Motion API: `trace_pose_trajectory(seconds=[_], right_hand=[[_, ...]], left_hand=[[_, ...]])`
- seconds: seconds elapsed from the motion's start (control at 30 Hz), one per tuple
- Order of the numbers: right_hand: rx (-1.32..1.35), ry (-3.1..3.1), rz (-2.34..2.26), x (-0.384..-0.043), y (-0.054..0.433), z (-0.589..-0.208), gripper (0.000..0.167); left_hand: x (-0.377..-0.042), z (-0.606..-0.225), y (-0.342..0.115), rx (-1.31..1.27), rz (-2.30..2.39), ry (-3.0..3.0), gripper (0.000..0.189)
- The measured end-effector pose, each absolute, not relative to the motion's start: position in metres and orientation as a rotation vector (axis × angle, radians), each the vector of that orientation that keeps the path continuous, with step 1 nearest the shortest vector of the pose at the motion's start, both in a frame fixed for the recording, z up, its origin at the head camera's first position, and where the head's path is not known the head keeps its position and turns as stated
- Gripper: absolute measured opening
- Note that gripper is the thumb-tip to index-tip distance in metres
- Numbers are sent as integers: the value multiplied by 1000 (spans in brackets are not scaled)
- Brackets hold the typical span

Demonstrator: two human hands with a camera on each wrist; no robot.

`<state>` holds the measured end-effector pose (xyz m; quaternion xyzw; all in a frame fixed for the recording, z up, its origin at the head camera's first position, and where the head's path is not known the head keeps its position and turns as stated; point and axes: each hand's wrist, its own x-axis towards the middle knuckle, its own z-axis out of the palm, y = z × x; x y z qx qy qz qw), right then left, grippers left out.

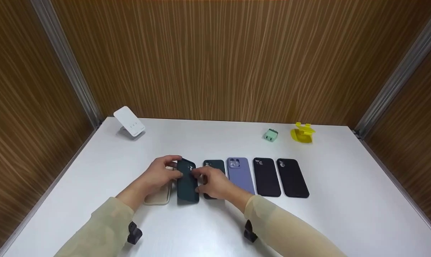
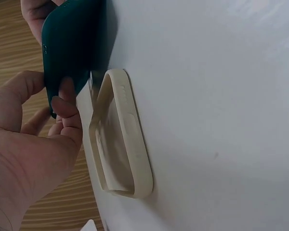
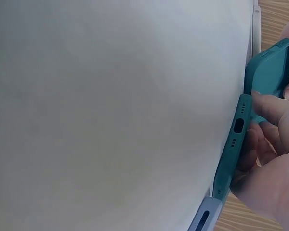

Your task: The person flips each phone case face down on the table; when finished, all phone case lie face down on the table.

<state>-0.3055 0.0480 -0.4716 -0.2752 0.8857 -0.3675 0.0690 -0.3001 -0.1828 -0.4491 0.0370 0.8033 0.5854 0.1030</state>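
Observation:
A dark green phone case (image 1: pixel 187 185) stands tilted between both hands, one long edge raised. My left hand (image 1: pixel 159 174) pinches it near its top left, thumb on one face and fingers behind. On its right edge, the right hand (image 1: pixel 217 182) grips with thumb and fingertips; the right wrist view shows the thumb against the inside of the case (image 3: pixel 272 72). Below the left hand lies a beige phone case (image 2: pixel 137 144), its hollow side up. Partly covered by the right hand, a second dark green phone case (image 3: pixel 229 144) lies on the table.
To the right, a purple phone case (image 1: pixel 241 178) and two black phone cases, one (image 1: pixel 267 180) beside the other (image 1: pixel 294 180), continue the row. Further back are a white stand (image 1: pixel 129 120), a mint green charger plug (image 1: pixel 271 135) and a yellow holder (image 1: pixel 302 135). Wood-grain panels (image 1: pixel 208 64) enclose the table.

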Motion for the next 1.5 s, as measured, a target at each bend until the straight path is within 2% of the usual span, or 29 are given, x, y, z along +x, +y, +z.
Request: trace_pose_trajectory(seconds=[0.4,0.67,0.87,1.03,1.5], right_hand=[[-717,2567,-1068,-316,44,-454,58],[-440,2198,-1459,-326,48,-453,41],[-217,1845,-1724,-327,53,-454,45],[-211,1736,-1800,-325,54,-455,46],[-240,1722,-1860,-325,55,-462,49]], left_hand=[[-301,-445,-181,93,1729,2362,65],[-302,-447,-180,84,1768,2328,65],[-299,-449,-183,57,1863,2240,68],[-297,-452,-183,83,1915,2187,69],[-293,-466,-171,248,1821,2226,55]])
